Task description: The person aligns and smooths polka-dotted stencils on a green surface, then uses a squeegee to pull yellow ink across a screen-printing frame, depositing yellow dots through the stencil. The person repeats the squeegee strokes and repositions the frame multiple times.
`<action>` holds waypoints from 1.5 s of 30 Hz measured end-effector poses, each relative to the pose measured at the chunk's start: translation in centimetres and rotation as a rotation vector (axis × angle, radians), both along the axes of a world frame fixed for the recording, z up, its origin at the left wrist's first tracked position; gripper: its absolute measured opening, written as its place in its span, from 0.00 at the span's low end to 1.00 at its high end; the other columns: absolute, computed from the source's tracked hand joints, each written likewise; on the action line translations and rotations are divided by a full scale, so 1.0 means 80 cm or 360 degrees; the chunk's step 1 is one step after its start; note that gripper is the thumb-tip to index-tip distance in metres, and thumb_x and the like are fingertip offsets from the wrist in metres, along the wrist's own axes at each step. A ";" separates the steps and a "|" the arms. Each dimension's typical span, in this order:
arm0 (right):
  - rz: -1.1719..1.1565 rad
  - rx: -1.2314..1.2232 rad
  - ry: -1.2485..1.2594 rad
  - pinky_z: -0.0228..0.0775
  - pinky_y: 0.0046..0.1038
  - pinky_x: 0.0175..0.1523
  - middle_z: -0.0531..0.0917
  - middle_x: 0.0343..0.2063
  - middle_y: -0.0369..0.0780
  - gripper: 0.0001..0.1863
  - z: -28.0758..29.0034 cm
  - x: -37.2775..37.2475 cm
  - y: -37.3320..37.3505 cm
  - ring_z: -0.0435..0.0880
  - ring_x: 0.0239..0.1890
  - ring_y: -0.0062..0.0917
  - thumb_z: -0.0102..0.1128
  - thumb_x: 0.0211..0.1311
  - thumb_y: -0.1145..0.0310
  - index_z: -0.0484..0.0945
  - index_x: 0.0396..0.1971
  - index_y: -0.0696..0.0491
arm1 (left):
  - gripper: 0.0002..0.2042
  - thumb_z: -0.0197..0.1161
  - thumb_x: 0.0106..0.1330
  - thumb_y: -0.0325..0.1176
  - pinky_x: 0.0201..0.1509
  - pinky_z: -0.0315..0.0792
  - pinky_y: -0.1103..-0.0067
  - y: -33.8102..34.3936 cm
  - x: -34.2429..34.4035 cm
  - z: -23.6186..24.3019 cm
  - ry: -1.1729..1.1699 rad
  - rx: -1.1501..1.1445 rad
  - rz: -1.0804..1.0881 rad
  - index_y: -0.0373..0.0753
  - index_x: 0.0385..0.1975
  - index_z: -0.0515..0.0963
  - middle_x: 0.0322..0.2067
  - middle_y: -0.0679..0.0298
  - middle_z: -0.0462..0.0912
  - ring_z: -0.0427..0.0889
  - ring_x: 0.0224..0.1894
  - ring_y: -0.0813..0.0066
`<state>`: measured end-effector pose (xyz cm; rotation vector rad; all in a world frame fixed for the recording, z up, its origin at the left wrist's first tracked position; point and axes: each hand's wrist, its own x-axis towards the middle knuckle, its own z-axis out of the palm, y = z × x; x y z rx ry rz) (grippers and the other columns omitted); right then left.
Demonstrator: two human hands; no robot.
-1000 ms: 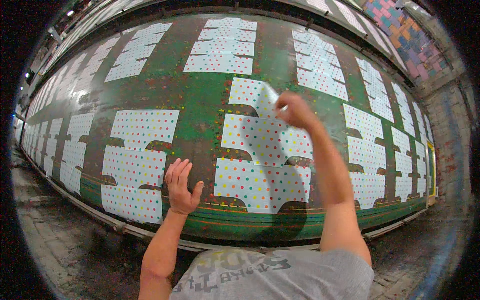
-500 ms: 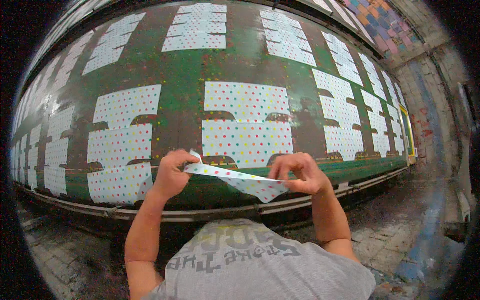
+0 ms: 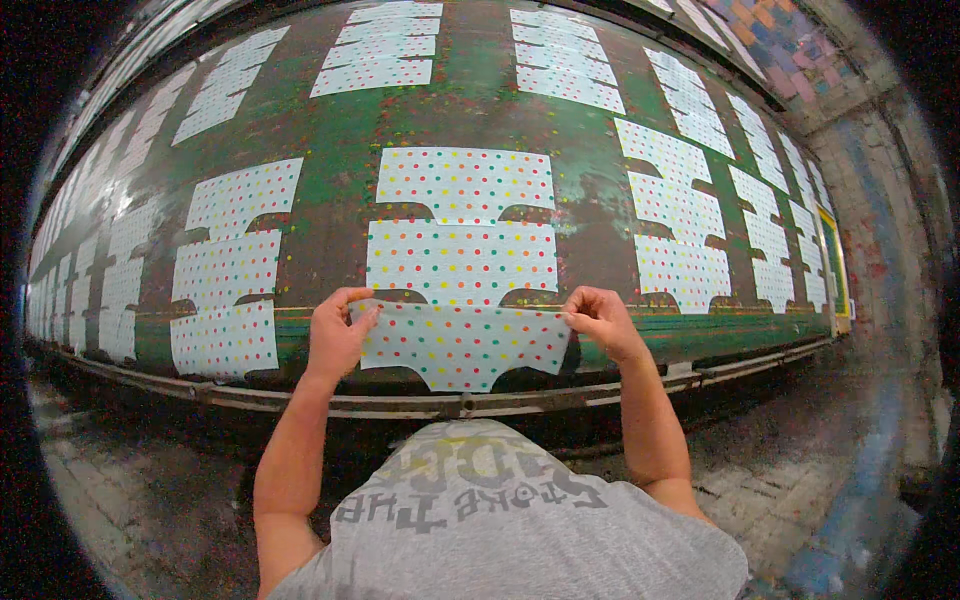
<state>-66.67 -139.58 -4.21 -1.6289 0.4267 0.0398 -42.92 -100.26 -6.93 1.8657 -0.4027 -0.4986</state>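
Observation:
A white fabric panel with coloured dots and curved cut-outs is spread between my hands at the near edge of the green-brown table. My left hand pinches its upper left corner, and my right hand grips the upper right corner. Just beyond it lies a column of matching dotted panels, close to the top edge of the held piece. Whether the held panel rests on the surface or hangs slightly above it, I cannot tell.
Similar panels lie in columns to the left and right, with further rows across the table. A metal rail runs along the front edge. A worn, paint-stained wall and floor area is at the right.
A second ago my right hand was lifting a panel farther out and my left was open. Then both held it twisted near the front; now it is stretched out between them.

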 end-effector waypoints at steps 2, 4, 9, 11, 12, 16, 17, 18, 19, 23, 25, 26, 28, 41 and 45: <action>-0.0092 -0.0188 0.0122 0.76 0.25 0.41 0.86 0.33 0.31 0.10 -0.018 0.013 -0.007 0.82 0.35 0.14 0.73 0.70 0.66 0.84 0.37 0.57 | 0.19 0.73 0.69 0.22 0.48 0.83 0.77 -0.010 -0.008 0.000 -0.0374 0.0271 0.0123 0.33 0.59 0.84 0.49 0.61 0.89 0.89 0.47 0.75; -0.0139 -0.0447 0.0021 0.82 0.34 0.46 0.89 0.34 0.39 0.09 -0.019 0.009 -0.019 0.88 0.37 0.28 0.72 0.70 0.69 0.85 0.43 0.58 | 0.20 0.73 0.69 0.22 0.52 0.84 0.75 -0.021 -0.018 0.003 -0.0659 0.0281 0.0271 0.34 0.60 0.83 0.54 0.60 0.87 0.88 0.52 0.71; -0.0166 -0.1919 -0.0482 0.81 0.46 0.59 0.86 0.53 0.48 0.17 -0.003 -0.040 -0.047 0.87 0.55 0.48 0.75 0.62 0.71 0.85 0.51 0.54 | 0.21 0.73 0.69 0.22 0.55 0.85 0.71 -0.050 -0.055 0.026 -0.0903 0.0396 0.0546 0.37 0.63 0.82 0.59 0.56 0.84 0.87 0.57 0.64; -0.0098 -0.1992 -0.0516 0.77 0.48 0.63 0.83 0.59 0.47 0.21 -0.002 -0.062 -0.050 0.83 0.61 0.47 0.75 0.60 0.71 0.84 0.54 0.52 | 0.22 0.73 0.68 0.21 0.58 0.84 0.69 -0.066 -0.073 0.037 -0.0912 0.0350 0.0617 0.36 0.62 0.82 0.60 0.55 0.84 0.87 0.59 0.62; -0.0071 -0.2038 -0.0557 0.76 0.49 0.66 0.82 0.62 0.47 0.23 -0.003 -0.072 -0.051 0.81 0.63 0.47 0.75 0.59 0.72 0.84 0.55 0.52 | 0.22 0.74 0.67 0.21 0.59 0.83 0.68 -0.076 -0.083 0.042 -0.1005 0.0369 0.0566 0.36 0.62 0.82 0.60 0.54 0.84 0.86 0.59 0.60; 0.0081 -0.1950 -0.0411 0.72 0.51 0.69 0.80 0.64 0.48 0.26 -0.010 -0.106 -0.053 0.79 0.66 0.49 0.76 0.57 0.70 0.84 0.59 0.51 | 0.22 0.74 0.65 0.20 0.64 0.80 0.64 -0.117 -0.114 0.059 -0.1271 0.0341 0.0322 0.36 0.60 0.82 0.61 0.52 0.85 0.85 0.61 0.53; 0.0013 -0.1970 -0.0475 0.72 0.51 0.70 0.80 0.64 0.48 0.26 -0.013 -0.111 -0.052 0.79 0.67 0.49 0.76 0.57 0.70 0.84 0.58 0.51 | 0.22 0.74 0.64 0.20 0.65 0.79 0.63 -0.126 -0.117 0.063 -0.1357 0.0332 0.0232 0.36 0.60 0.82 0.61 0.52 0.85 0.84 0.62 0.52; -0.0076 -0.1976 -0.0547 0.72 0.50 0.70 0.79 0.65 0.48 0.27 -0.014 -0.115 -0.052 0.79 0.67 0.49 0.77 0.57 0.69 0.84 0.58 0.51 | 0.22 0.75 0.64 0.20 0.66 0.79 0.62 -0.135 -0.119 0.069 -0.1402 0.0318 0.0178 0.36 0.59 0.83 0.61 0.51 0.85 0.84 0.62 0.51; -0.0172 -0.1996 -0.0620 0.71 0.50 0.70 0.79 0.65 0.48 0.27 -0.016 -0.118 -0.051 0.78 0.68 0.50 0.77 0.57 0.69 0.84 0.58 0.50 | 0.22 0.75 0.63 0.20 0.66 0.79 0.62 -0.145 -0.119 0.074 -0.1445 0.0297 0.0117 0.36 0.59 0.83 0.61 0.51 0.85 0.84 0.62 0.51; -0.0051 -0.1999 -0.0444 0.72 0.49 0.69 0.80 0.64 0.47 0.24 -0.015 -0.124 -0.048 0.80 0.66 0.47 0.78 0.56 0.69 0.85 0.55 0.51 | 0.22 0.77 0.61 0.20 0.66 0.78 0.60 -0.194 -0.109 0.089 -0.1556 0.0134 -0.0045 0.36 0.56 0.84 0.57 0.51 0.87 0.85 0.60 0.50; 0.0208 -0.1861 -0.0035 0.72 0.48 0.68 0.82 0.62 0.46 0.24 -0.010 -0.130 -0.045 0.80 0.65 0.45 0.79 0.55 0.71 0.85 0.54 0.52 | 0.20 0.77 0.61 0.19 0.63 0.79 0.60 -0.218 -0.107 0.094 -0.1486 0.0016 -0.0153 0.35 0.54 0.85 0.53 0.51 0.89 0.86 0.57 0.50; 0.0135 -0.1898 -0.0195 0.73 0.48 0.67 0.82 0.61 0.46 0.23 -0.005 -0.135 -0.044 0.81 0.65 0.45 0.78 0.55 0.70 0.86 0.52 0.51 | 0.19 0.77 0.61 0.19 0.62 0.80 0.61 -0.228 -0.107 0.095 -0.1446 -0.0038 -0.0203 0.35 0.52 0.85 0.51 0.52 0.89 0.87 0.56 0.50; 0.0063 -0.1905 -0.0339 0.74 0.48 0.66 0.83 0.60 0.45 0.20 0.007 -0.144 -0.041 0.82 0.63 0.44 0.78 0.55 0.69 0.87 0.49 0.51 | 0.15 0.76 0.62 0.18 0.50 0.81 0.63 -0.254 -0.105 0.092 -0.1500 -0.0268 -0.0359 0.35 0.48 0.86 0.40 0.54 0.89 0.88 0.44 0.52; -0.0099 -0.2179 -0.0441 0.77 0.47 0.61 0.85 0.55 0.44 0.19 0.065 -0.210 -0.160 0.84 0.58 0.44 0.75 0.57 0.72 0.85 0.50 0.51 | 0.15 0.74 0.63 0.19 0.36 0.75 0.64 -0.365 -0.145 0.088 -0.1554 -0.0321 -0.0751 0.36 0.50 0.87 0.27 0.59 0.83 0.81 0.27 0.56; -0.0189 -0.2285 -0.0442 0.78 0.43 0.55 0.86 0.46 0.41 0.15 0.066 -0.236 -0.271 0.85 0.49 0.42 0.75 0.57 0.74 0.87 0.45 0.52 | 0.21 0.75 0.62 0.20 0.45 0.78 0.63 -0.428 -0.160 0.070 -0.1574 -0.0097 -0.0607 0.35 0.57 0.84 0.37 0.53 0.87 0.86 0.39 0.53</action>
